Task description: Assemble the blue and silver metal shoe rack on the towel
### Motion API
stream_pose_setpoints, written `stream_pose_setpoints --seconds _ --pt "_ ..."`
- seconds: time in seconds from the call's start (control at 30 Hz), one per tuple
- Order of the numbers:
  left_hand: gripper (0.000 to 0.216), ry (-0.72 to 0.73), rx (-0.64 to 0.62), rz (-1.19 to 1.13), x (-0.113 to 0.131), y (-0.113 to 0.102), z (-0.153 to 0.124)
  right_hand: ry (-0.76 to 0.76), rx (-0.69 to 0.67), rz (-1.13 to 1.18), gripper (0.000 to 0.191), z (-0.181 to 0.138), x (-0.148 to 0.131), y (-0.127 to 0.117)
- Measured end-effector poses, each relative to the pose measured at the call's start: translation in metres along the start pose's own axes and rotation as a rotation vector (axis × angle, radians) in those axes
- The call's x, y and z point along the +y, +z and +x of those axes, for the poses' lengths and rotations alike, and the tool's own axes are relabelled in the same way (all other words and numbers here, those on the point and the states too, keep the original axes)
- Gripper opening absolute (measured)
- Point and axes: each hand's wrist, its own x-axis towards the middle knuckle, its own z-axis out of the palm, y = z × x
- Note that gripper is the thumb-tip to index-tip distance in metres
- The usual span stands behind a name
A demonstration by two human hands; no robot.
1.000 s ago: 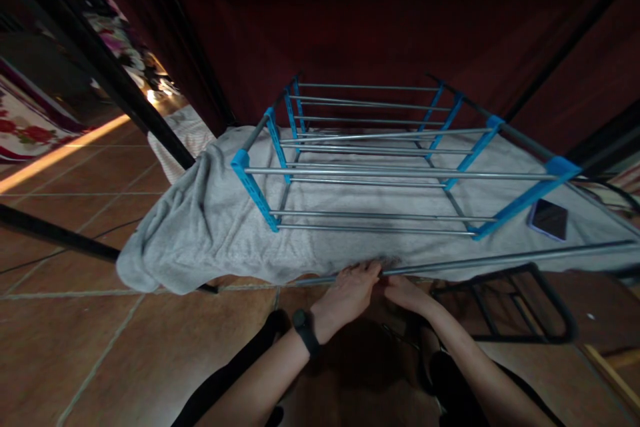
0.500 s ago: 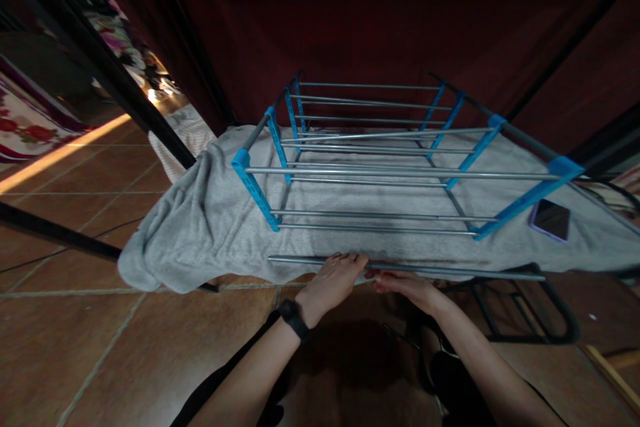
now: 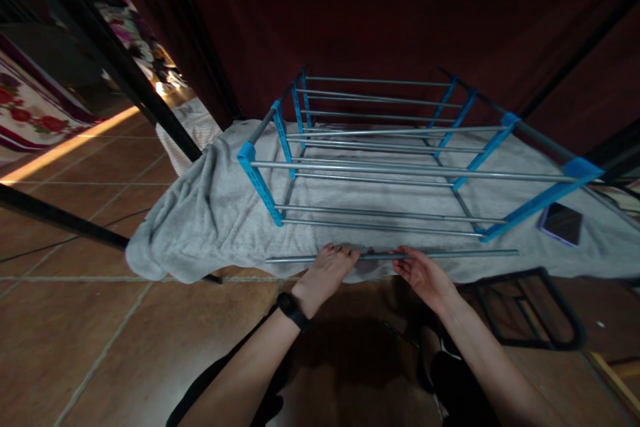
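The left hand (image 3: 327,270) is closed over a metal tube (image 3: 475,253), its thumb and fingertips hidden from view. The right hand (image 3: 425,277) touches the same tube farther right, fingers loosely curled; whether it pinches the tube cannot be told. The tube lies crosswise at the front edge of a grey blanket (image 3: 220,227), just before a rack (image 3: 390,169) of metal rails and blue plastic end pieces, which stands on it. The blanket hides most of whatever supports it. A phone (image 3: 561,223) lies near the rack's right front corner. The forearms are cut off below, and the clutter (image 3: 135,40) at upper left is too dim to make out.
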Motion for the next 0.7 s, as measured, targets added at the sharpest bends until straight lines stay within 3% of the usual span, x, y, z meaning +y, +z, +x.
stream_pose_setpoints --seconds 0.2,0.4,0.7 --pt "0.045 -0.031 -0.036 -0.005 -0.001 -0.002 -0.001 -0.01 0.045 -0.007 0.021 0.001 -0.003 -0.007" --pt "0.05 -0.028 0.018 0.026 -0.001 0.002 -0.004 -0.042 0.127 0.069 0.016 0.002 -0.011 -0.015" --pt "0.044 -0.063 -0.093 0.006 -0.013 -0.004 0.001 -0.106 0.245 0.246 0.008 0.004 -0.032 -0.036"
